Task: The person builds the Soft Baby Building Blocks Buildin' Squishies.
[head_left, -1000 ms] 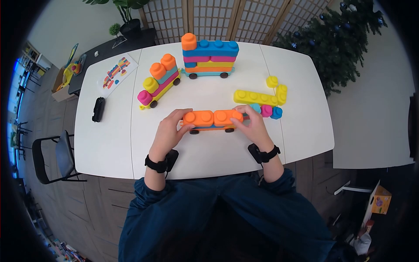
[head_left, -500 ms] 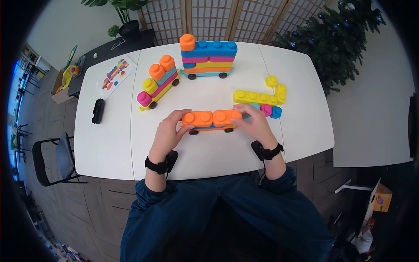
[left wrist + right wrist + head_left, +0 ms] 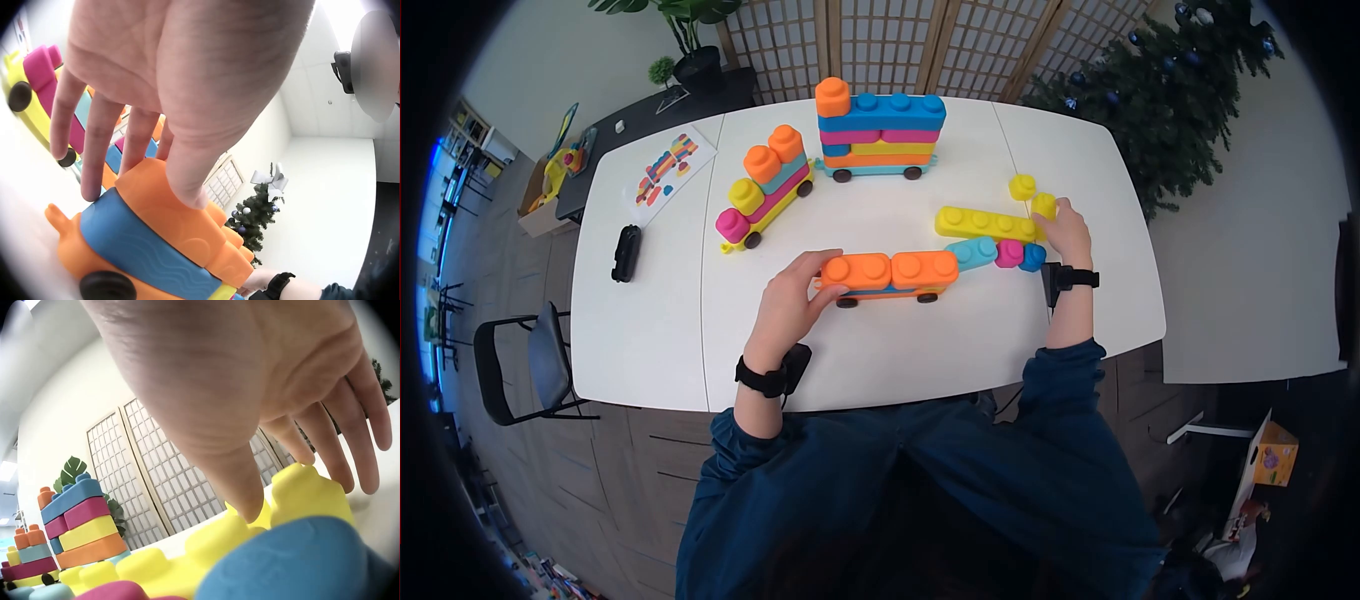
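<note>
My left hand [image 3: 785, 305] grips the left end of a toy wagon, thumb on the near side and fingers on the far side. The wagon has two orange blocks [image 3: 857, 270] on top, a blue block [image 3: 144, 237] under them, and an orange wheeled base [image 3: 72, 247]. At the right, my right hand [image 3: 1068, 238] is at a short yellow block [image 3: 1044, 206], thumb and straight fingers spread around it. Beside it are a long yellow block [image 3: 985, 223], a light blue block [image 3: 972, 252], a pink block [image 3: 1010, 253] and a dark blue block [image 3: 1032, 257].
A tall stacked wagon [image 3: 880, 135] stands at the back, with a second wagon [image 3: 770, 190] left of it. Another small yellow block [image 3: 1022, 186] lies at the right. A picture sheet [image 3: 668, 170] and a black case [image 3: 627, 252] lie on the table's left.
My right hand has left the wagon's right end and moved right to the short yellow block, uncovering the light blue block. My left hand stays on the wagon.
</note>
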A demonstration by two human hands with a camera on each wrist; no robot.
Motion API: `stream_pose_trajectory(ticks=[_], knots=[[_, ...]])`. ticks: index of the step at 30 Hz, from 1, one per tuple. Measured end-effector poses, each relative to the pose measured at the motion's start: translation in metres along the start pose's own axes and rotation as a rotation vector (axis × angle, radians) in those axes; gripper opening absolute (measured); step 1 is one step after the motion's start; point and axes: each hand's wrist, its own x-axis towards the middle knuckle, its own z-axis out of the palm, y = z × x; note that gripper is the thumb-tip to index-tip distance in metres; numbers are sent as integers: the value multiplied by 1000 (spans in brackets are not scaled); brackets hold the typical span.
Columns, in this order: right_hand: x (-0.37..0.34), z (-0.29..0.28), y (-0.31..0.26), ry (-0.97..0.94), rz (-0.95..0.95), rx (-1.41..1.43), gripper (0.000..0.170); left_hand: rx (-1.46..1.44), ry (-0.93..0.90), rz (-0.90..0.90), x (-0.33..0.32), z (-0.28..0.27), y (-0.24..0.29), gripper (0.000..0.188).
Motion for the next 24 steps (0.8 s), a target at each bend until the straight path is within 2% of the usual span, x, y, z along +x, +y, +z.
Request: stream_pose_trajectory(ticks=[1, 8, 11, 13, 15, 17, 20, 21, 22, 24], knots=[[4, 6, 5, -61, 63, 9, 61, -1, 1, 0, 0, 0, 0, 46], [16, 22, 23, -33, 38, 34, 56, 0, -2, 20, 2, 1, 0, 45], [11, 12, 13, 45, 74, 64, 59, 10, -13, -10, 2, -1, 0, 45], [-3, 3, 0, 230, 61, 214, 57, -11, -15, -13, 2, -1, 0, 47], [-27, -11, -35, 317, -109, 460, 51, -28, -29, -6, 2, -1, -3, 49], [-66, -18, -85, 184, -457, 775, 46, -41, -45, 2, 3, -1, -3, 52], [-109, -20, -133, -95, -650, 848, 43, -83, -28, -14, 3, -7, 4, 59], [-119, -19, -145, -181, -725, 893, 41, -180, -32, -59, 3, -9, 8, 61], [-126, -14, -154, -182, -727, 893, 41, -278, -35, -105, 2, -11, 9, 62], [-134, -5, -167, -263, -926, 909, 40, -361, -3, -88, 2, -11, 5, 60]])
